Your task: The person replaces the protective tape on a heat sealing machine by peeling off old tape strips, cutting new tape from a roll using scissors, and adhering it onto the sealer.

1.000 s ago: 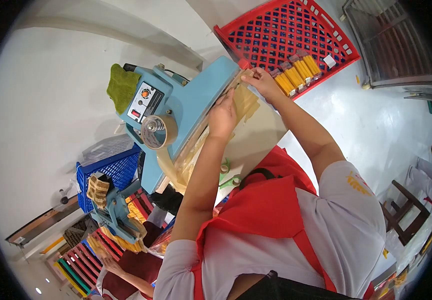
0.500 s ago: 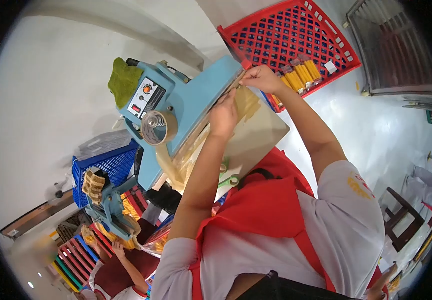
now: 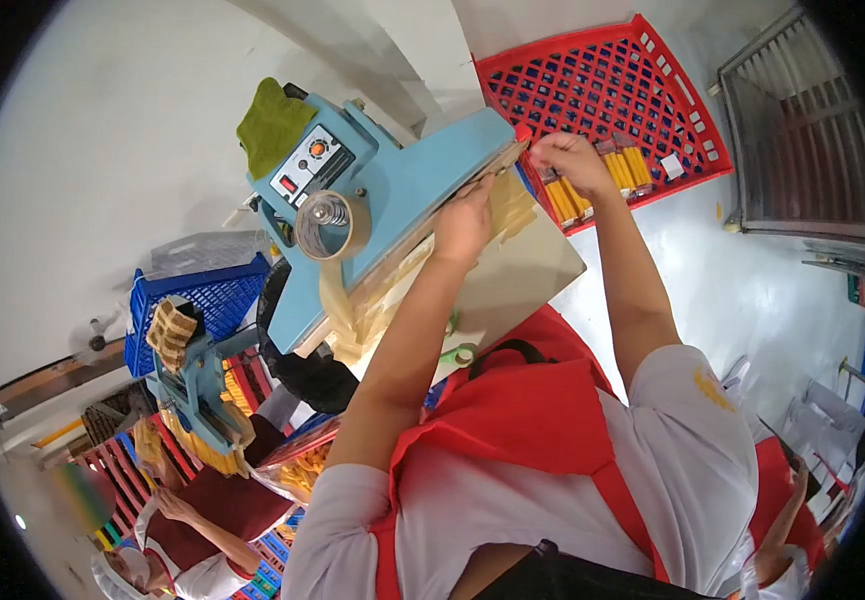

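Observation:
A light-blue sealing machine stands before me, with a knob-and-switch panel and a roll of tape on its side. My left hand lies against the long front edge of the machine's arm, its fingers stretched along it. Beyond the arm's far tip, which has a red end, my right hand is raised with its fingers closed. Anything in those fingers is too small to make out. Below the arm, crinkled yellowish clear film lies over a pale board.
A red crate at the upper right holds packs of yellow sticks. A green cloth drapes the machine. Lower left, a co-worker works at a second blue machine near a blue crate. Green tape rolls lie by my apron.
My right hand has moved away from the machine's edge, out past its red tip toward the crate. My left hand stays along the edge. The whole view has shifted slightly.

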### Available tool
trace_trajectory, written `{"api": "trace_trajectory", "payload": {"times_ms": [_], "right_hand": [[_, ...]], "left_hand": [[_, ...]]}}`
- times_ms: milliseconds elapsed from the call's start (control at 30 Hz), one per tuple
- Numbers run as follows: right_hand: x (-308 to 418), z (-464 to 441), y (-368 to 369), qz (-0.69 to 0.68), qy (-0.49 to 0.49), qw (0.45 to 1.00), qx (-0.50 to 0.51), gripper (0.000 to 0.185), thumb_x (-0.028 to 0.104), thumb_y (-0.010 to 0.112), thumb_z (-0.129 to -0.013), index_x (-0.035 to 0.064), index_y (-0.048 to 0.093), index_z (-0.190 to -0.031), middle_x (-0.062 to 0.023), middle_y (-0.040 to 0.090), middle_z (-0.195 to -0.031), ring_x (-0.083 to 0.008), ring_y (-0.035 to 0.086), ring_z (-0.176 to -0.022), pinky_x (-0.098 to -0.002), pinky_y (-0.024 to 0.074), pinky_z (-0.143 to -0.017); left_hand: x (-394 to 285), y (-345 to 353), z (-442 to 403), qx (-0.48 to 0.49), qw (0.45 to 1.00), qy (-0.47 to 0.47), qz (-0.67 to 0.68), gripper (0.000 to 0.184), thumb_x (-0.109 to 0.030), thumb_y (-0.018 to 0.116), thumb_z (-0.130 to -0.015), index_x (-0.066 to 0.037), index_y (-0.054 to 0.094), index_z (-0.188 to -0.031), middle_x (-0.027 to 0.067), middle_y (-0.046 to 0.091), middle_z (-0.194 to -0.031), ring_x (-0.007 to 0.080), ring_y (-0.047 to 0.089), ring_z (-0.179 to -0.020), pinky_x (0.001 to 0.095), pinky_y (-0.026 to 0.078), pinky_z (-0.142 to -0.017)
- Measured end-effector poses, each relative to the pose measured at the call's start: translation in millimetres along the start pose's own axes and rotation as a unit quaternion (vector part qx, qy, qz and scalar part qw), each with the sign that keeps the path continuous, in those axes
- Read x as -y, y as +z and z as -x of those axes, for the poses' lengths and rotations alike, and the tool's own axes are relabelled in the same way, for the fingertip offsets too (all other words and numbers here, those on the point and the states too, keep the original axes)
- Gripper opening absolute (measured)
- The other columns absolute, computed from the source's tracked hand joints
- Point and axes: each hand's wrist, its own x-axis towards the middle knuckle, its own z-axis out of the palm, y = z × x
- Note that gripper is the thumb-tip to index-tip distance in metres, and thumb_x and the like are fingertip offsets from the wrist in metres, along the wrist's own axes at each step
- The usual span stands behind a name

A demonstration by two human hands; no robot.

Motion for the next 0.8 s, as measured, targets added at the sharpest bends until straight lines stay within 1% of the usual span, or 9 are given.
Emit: {"api": "trace_trajectory", "payload": {"times_ms": [167,267,333,367,500,567,667,767,800], "right_hand": [[8.9,0.3,34.2,0.186,0.018,0.982,0.036,0.012,0.012,0.059,-0.071,-0.0001,0.061,-0.071,-0.0020,0.057,-0.064,-0.0070,0.050,-0.060,-0.0212,0.0397,-0.058],[-7.2,3.1,40.2,0.255,-0.052,0.965,-0.011,0.014,0.014,0.057,-0.072,0.0005,0.061,-0.074,-0.0069,0.059,-0.065,-0.0119,0.054,-0.059,-0.0247,0.0410,-0.057],[1.1,10.5,54.6,0.437,-0.187,0.876,-0.075,0.017,0.017,0.055,-0.073,0.0016,0.060,-0.079,-0.0129,0.058,-0.067,-0.0195,0.056,-0.061,-0.0278,0.0419,-0.057],[7.2,16.0,63.2,0.438,-0.192,0.876,-0.059,0.017,0.017,0.055,-0.073,0.0016,0.060,-0.079,-0.0129,0.058,-0.067,-0.0195,0.056,-0.061,-0.0278,0.0419,-0.057],[17.1,50.2,96.6,0.399,-0.138,0.906,-0.030,0.019,0.019,0.054,-0.073,0.0027,0.060,-0.081,-0.0140,0.058,-0.071,-0.0236,0.057,-0.064,-0.0293,0.0426,-0.058],[19.9,73.4,117.0,0.415,-0.043,0.907,0.055,0.018,0.018,0.053,-0.074,0.0028,0.059,-0.081,-0.0136,0.057,-0.072,-0.0252,0.056,-0.067,-0.0313,0.0426,-0.060],[8.9,105.0,143.5,0.479,-0.149,0.831,0.242,0.016,0.018,0.052,-0.074,0.0043,0.058,-0.080,-0.0125,0.057,-0.072,-0.0268,0.054,-0.069,-0.0339,0.0422,-0.061],[-5.7,123.9,171.3,0.444,-0.239,0.800,0.326,0.013,0.015,0.051,-0.072,0.0042,0.056,-0.078,-0.0109,0.055,-0.076,-0.0275,0.051,-0.072,-0.0356,0.0411,-0.063],[-7.5,126.4,180.0,0.443,-0.240,0.795,0.338,0.013,0.015,0.051,-0.072,0.0042,0.056,-0.078,-0.0109,0.055,-0.076,-0.0275,0.051,-0.072,-0.0356,0.0411,-0.063]], "left_hand": [[-0.5,-0.4,0.8,0.003,1.000,0.004,-0.002,0.031,-0.004,0.043,-0.074,-0.007,0.052,-0.104,0.0161,0.055,-0.094,0.0315,0.054,-0.081,0.0370,0.044,-0.070],[1.0,0.5,1.0,0.004,1.000,0.009,0.007,0.030,-0.005,0.043,-0.074,-0.005,0.052,-0.102,0.0174,0.055,-0.093,0.0321,0.054,-0.079,0.0384,0.044,-0.068],[-2.5,5.4,4.1,0.006,1.000,-0.005,0.011,0.030,-0.005,0.043,-0.073,-0.004,0.053,-0.102,0.0178,0.055,-0.092,0.0320,0.054,-0.079,0.0387,0.044,-0.068],[0.1,3.3,7.6,0.014,1.000,-0.008,0.013,0.029,-0.005,0.044,-0.073,-0.004,0.053,-0.101,0.0182,0.055,-0.092,0.0318,0.054,-0.079,0.0391,0.043,-0.068],[-7.1,-34.6,57.6,0.044,0.998,0.013,0.052,0.028,-0.008,0.045,-0.074,-0.004,0.053,-0.101,0.0187,0.055,-0.090,0.0306,0.054,-0.080,0.0381,0.043,-0.069],[-16.8,-75.2,98.5,0.145,0.978,-0.019,0.149,0.023,-0.009,0.049,-0.075,-0.005,0.055,-0.097,0.0167,0.057,-0.088,0.0272,0.056,-0.080,0.0338,0.044,-0.070],[0.2,-116.5,178.4,-0.025,0.942,-0.194,0.273,0.014,-0.002,0.054,-0.074,-0.004,0.059,-0.087,0.0069,0.060,-0.085,0.0144,0.056,-0.079,0.0253,0.043,-0.070],[69.8,-131.3,255.0,-0.329,0.829,-0.398,0.215,0.010,-0.001,0.054,-0.074,0.001,0.058,-0.083,0.0037,0.058,-0.075,0.0083,0.052,-0.066,0.0197,0.042,-0.061],[84.2,-138.3,272.1,-0.345,0.806,-0.451,0.169,0.013,-0.005,0.056,-0.074,0.001,0.057,-0.086,0.0024,0.058,-0.074,0.0076,0.051,-0.065,0.0196,0.041,-0.058]]}}
